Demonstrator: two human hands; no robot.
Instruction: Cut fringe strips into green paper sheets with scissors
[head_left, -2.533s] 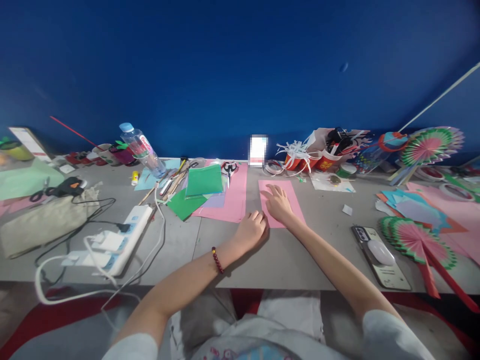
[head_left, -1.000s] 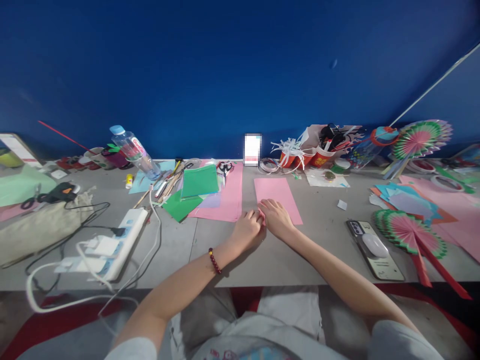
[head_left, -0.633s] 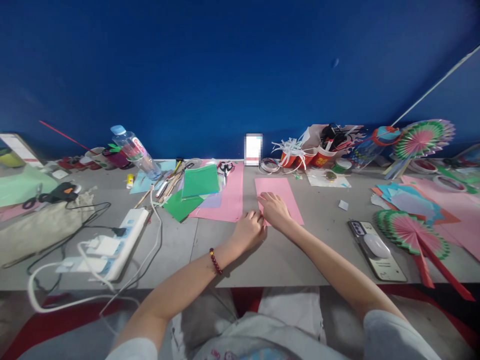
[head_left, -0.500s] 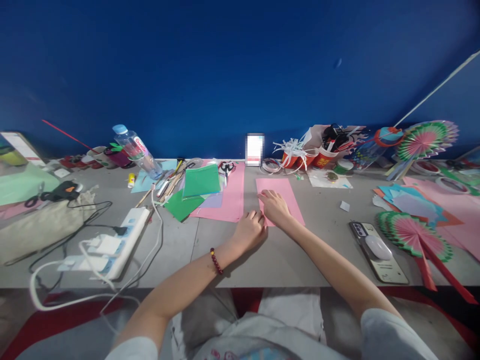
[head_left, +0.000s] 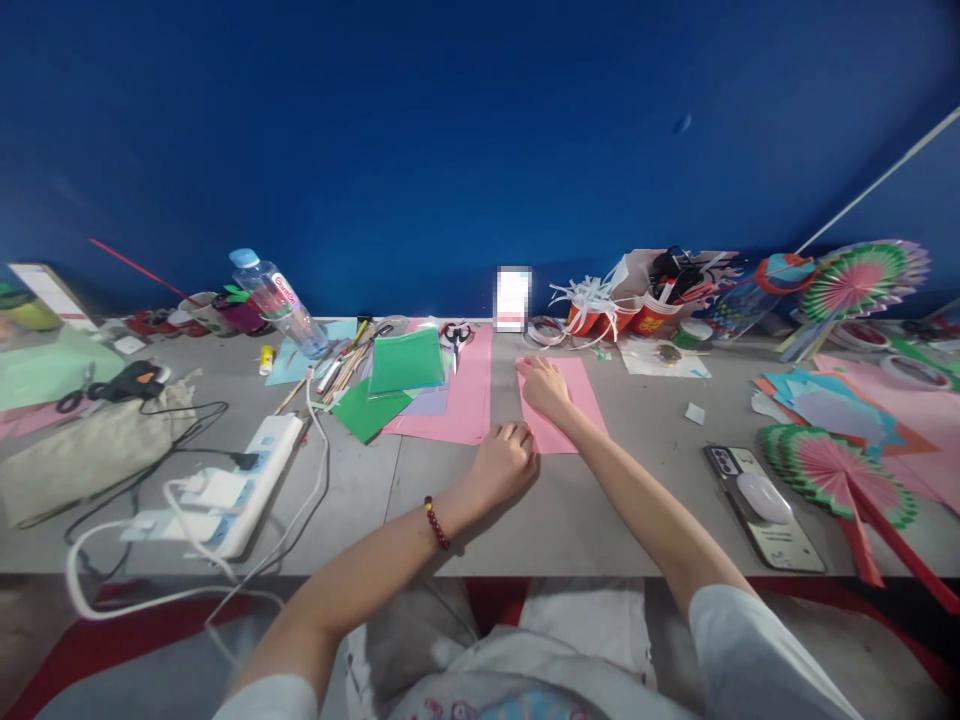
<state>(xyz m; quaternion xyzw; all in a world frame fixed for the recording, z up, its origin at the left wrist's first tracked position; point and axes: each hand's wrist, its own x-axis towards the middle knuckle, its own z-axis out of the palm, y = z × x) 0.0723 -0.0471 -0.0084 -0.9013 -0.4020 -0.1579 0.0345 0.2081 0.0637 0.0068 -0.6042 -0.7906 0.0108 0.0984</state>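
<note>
A pink sheet of paper (head_left: 581, 400) lies flat on the grey table in front of me, a short way right of centre. My left hand (head_left: 504, 465), with a dark red bead bracelet (head_left: 436, 522) on the wrist, is curled at the sheet's near left corner; the fingertips are partly hidden. My right hand (head_left: 546, 385) rests on the far left part of the sheet, its fingers stretched out toward the left edge. Further left lie larger pink paper (head_left: 469, 405) and a green pack of paper (head_left: 406, 360), with scissors (head_left: 455, 337) behind.
On the left are a power strip (head_left: 262, 490) with white cables, a glue gun (head_left: 139, 382) and a plastic bottle (head_left: 281, 305). Red paper cups (head_left: 651, 318) stand at the back right. A phone (head_left: 757, 520) with a white mouse (head_left: 765, 497) and a folded paper fan (head_left: 832, 470) lie right.
My right hand has slid a little up the left side of the pink sheet, away from me. My left hand stays at the near corner. The view has shifted slightly.
</note>
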